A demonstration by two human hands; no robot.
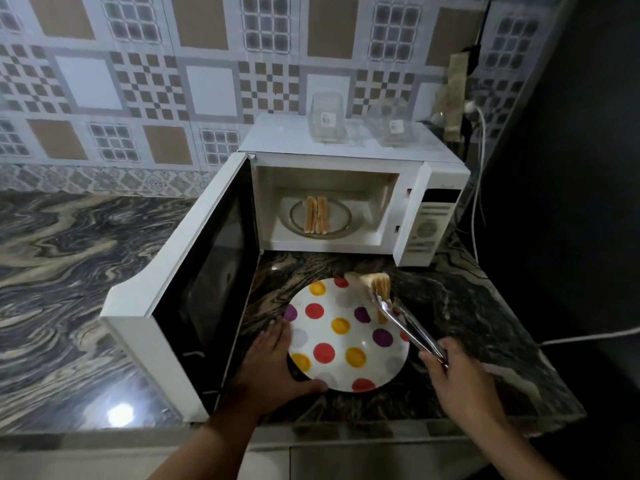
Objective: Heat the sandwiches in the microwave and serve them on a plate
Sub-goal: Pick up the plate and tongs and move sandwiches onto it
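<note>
A white microwave stands on the marble counter with its door swung wide open to the left. Inside, a sandwich stands on edge on the glass turntable. In front of the oven lies a white plate with coloured dots. My left hand grips the plate's left rim. My right hand squeezes metal tongs, which clamp a second sandwich over the plate's far right edge.
Two clear plastic containers sit on top of the microwave. A white cable runs down the right wall from a socket. The marble counter stretches left; a dark wall closes the right side.
</note>
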